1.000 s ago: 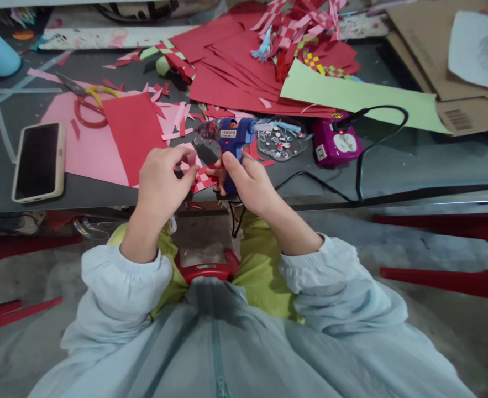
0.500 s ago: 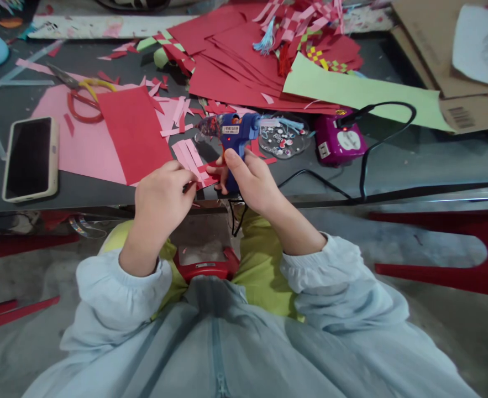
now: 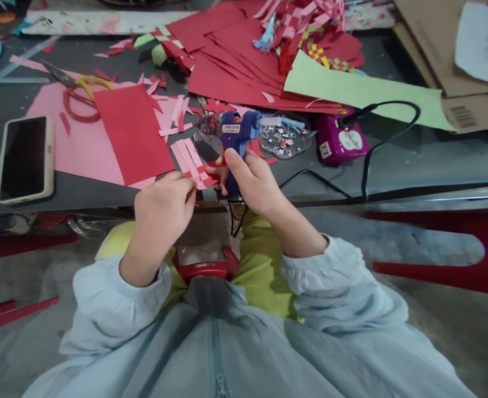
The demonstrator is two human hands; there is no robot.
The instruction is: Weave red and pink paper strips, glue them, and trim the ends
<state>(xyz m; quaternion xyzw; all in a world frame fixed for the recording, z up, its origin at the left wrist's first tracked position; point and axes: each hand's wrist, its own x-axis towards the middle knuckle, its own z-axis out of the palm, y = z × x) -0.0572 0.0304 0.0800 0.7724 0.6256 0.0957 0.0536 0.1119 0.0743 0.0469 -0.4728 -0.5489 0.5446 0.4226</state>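
Observation:
My right hand (image 3: 254,179) is wrapped round the handle of a blue hot glue gun (image 3: 237,130), whose nozzle points left and which has a glue stick in its back. Below the nozzle, at the table's front edge, lies a partly woven piece of pink and red paper strips (image 3: 189,160). My left hand (image 3: 167,202) is closed with fingertips pinched at the near left corner of this weave; what exactly lies between them is hidden. Fingers of my right hand also reach the weave's right end, beneath the gun.
Left are a phone (image 3: 26,157), scissors (image 3: 82,99), a red paper sheet (image 3: 134,132) and pink paper (image 3: 73,146). Behind lie red sheets (image 3: 235,61) and a green strip (image 3: 360,91). A tray of small beads (image 3: 285,141) and a purple plug adapter (image 3: 341,143) with a black cable sit right.
My left hand has drawn slightly down and toward me, showing more of the weave's near corner. My right hand and the glue gun stay almost where they were.

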